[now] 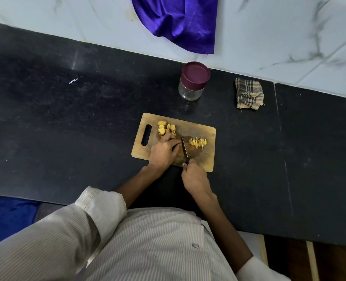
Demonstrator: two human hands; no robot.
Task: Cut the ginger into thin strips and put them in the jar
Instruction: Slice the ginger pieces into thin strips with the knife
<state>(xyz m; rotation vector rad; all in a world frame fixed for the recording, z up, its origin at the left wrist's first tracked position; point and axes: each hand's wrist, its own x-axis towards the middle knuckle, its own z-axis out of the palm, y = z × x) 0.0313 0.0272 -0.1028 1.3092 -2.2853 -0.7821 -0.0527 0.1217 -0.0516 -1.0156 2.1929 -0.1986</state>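
The right hand [195,177] has its fingers wrapped round a knife [184,149]; the left hand's [163,152] fingers press ginger pieces [166,127] on the cutting board [200,159]. Strips [198,142] lie beside the blade. Beyond, the lidded jar [193,81] stands on the bench [66,128].

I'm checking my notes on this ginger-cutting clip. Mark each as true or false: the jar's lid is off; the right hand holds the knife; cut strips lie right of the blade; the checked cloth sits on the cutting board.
1. The clear glass jar has its lid off. False: its maroon lid is on.
2. The right hand holds the black-handled knife. True.
3. Yellow ginger strips lie right of the blade. True.
4. The checked cloth sits on the wooden cutting board. False: it lies on the black counter, beyond the board.
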